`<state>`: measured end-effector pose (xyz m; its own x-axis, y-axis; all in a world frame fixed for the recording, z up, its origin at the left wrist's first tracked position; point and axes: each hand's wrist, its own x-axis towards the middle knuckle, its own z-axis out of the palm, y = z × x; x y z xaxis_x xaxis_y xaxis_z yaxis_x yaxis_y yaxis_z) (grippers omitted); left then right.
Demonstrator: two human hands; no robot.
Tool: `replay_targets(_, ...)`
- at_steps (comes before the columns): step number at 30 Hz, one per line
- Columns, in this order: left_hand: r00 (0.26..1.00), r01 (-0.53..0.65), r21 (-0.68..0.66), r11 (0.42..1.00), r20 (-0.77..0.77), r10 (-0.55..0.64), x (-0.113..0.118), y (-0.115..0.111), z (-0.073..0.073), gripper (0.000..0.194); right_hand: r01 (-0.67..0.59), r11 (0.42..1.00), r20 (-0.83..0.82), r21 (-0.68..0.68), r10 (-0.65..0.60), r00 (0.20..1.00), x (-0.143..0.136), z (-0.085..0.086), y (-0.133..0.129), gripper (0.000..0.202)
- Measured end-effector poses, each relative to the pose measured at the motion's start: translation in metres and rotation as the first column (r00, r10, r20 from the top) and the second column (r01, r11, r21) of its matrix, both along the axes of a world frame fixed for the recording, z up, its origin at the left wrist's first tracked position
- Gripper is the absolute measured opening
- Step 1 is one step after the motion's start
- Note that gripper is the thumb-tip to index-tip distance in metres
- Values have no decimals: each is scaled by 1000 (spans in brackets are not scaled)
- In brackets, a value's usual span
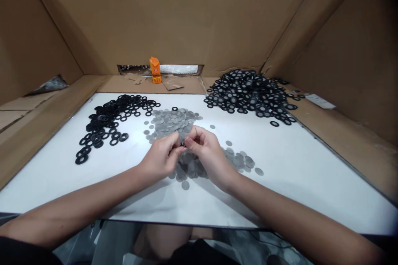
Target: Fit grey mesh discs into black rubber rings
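My left hand (pixel 164 151) and my right hand (pixel 207 149) meet over the middle of the table, thumbs and fingers pinched together. A small dark bit shows between the fingertips, mostly hidden, so its kind cannot be told. Below and around the hands spreads a pile of thin grey mesh-like discs (pixel 174 120), with more loose discs (pixel 241 159) to the right. One black ring (pixel 175 109) lies at the far edge of this pile. Left of it is a heap of black rubber-looking rings (pixel 108 116). At the back right, a larger heap of black rings with grey centres (pixel 248 93) rises.
Cardboard walls (pixel 186 16) enclose the white tabletop (pixel 130 198) at the back and sides. An orange carton (pixel 154 69) stands before a slot in the back wall. A white paper slip (pixel 320 101) lies on the right cardboard ledge, beside several stray rings.
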<state>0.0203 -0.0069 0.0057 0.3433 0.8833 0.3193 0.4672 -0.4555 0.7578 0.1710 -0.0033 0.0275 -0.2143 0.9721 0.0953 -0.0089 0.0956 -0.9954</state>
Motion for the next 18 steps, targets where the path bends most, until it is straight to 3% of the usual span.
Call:
replay_targets(4,995,34,-77,996,91,-27,-1,0,-1,26,-54,990,-81,-131,43,996,1,1,1,19)
replay_targets(8,950,139,-249,958,306,-58,-2,-1,-2,28,-144,952,-220,-271,84,972,2,-1,2,18)
replay_targets(12,895,214,-305,928,441,-62,-5,1,-6,31,-187,941,-250,-281,116,961,2,-4,3,19)
replay_targets(18,863,242,-309,920,502,-58,-8,4,-14,33,-192,936,-234,-294,125,964,2,-5,5,14)
